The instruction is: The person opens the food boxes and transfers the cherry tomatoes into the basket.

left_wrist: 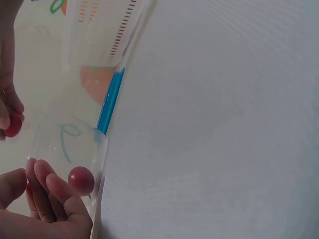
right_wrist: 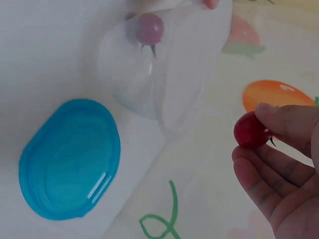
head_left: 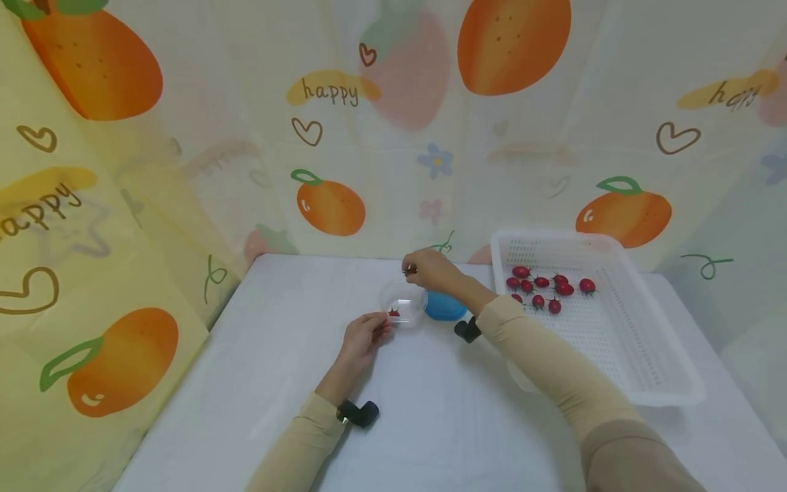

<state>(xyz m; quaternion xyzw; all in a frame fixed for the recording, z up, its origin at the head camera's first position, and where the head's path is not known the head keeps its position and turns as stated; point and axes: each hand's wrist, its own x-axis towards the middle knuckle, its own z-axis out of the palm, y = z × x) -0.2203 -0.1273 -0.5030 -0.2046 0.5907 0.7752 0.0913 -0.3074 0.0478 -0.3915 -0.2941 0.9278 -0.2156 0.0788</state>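
My right hand point(head_left: 433, 268) pinches a red cherry tomato point(right_wrist: 251, 130) between thumb and fingers, above a small clear plastic container point(head_left: 407, 301). A green stem end shows on that tomato. With thumb and fingers at the near left rim, my left hand point(head_left: 364, 338) holds the container on the table. Inside it lies one cherry tomato point(left_wrist: 81, 180), low against the wall close to the left fingers. A blue lid point(right_wrist: 70, 159) lies flat beside the container, partly behind the right wrist in the head view.
To the right stands a large white perforated basket point(head_left: 660, 342) with several cherry tomatoes point(head_left: 563, 289) toward its far left part. The right forearm crosses over the basket's near left side. A fruit-printed curtain point(head_left: 393, 157) hangs behind the white-covered table point(head_left: 246, 355).
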